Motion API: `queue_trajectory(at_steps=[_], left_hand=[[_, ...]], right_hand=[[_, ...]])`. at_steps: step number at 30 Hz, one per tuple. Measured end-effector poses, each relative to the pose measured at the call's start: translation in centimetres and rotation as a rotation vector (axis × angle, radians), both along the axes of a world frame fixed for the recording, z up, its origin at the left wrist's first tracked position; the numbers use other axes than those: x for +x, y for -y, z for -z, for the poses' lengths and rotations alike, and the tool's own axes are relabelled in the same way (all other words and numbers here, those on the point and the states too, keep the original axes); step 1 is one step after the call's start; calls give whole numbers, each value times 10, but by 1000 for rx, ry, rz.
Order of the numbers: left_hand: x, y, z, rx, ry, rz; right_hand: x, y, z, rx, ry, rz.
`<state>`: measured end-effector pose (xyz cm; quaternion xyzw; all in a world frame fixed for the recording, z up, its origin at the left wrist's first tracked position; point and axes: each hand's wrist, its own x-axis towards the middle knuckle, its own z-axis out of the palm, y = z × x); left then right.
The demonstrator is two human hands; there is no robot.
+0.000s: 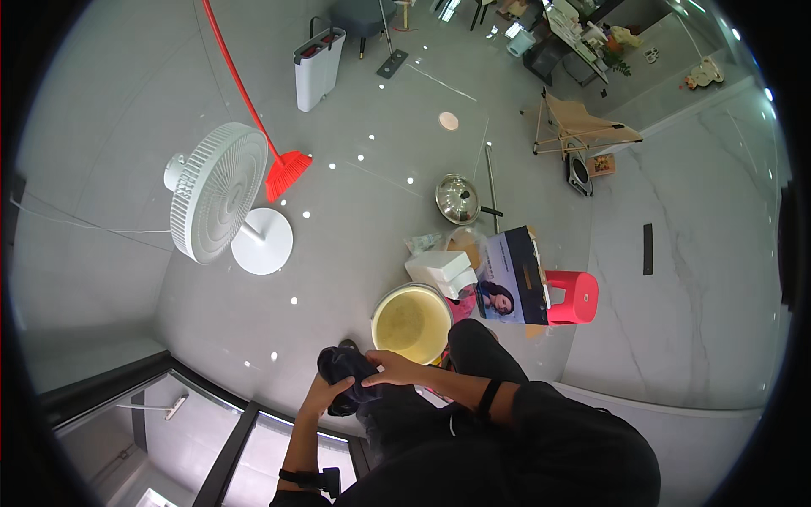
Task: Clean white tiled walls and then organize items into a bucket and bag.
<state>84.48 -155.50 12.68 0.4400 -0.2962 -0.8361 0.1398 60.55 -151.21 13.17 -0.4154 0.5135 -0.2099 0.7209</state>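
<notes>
A dark, crumpled piece of cloth [345, 365] is bunched up between my two hands, over my left leg. My left hand [325, 392] grips its near side, fingers mostly hidden. From the right, my right hand [392, 369] pinches the cloth, its thumb pointing at the other thumb. Just beyond my hands stands a round bucket [411, 314] with a yellow inside. A dark shoe tip [348, 345] shows beside the cloth.
Right of the bucket sit a white box [441, 269], a printed carton [508, 275] and a red stool [574, 297]. Farther off lies a lidded pan [459, 199]. A white fan [221, 193], red broom [288, 172] and grey-white mop bucket [318, 72] stand to the left.
</notes>
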Motion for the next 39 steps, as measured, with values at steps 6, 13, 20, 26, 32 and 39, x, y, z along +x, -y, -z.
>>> queue_trajectory(at_steps=[6,13,20,26,32,39], left_hand=[[74,30,-93,-181,9,-117],[66,106,-155,-1027,493,-103],[-33,186,-148,-487,-147,-516],[-246,345,-230,-242,-351,-53],[-423,477,-222,-940,-287,306],[-521,654,-212,-15,-457,352]], right_hand=[[4,79,-155,-64,122,-119],[-29,137,-277,-278,136,-252],[-123,210,-298,-318,184,-524],[-228,314,-167,483,468,-64],[-311,453,-131,353,1331,345],[-434,633,-153,116,1531,509]])
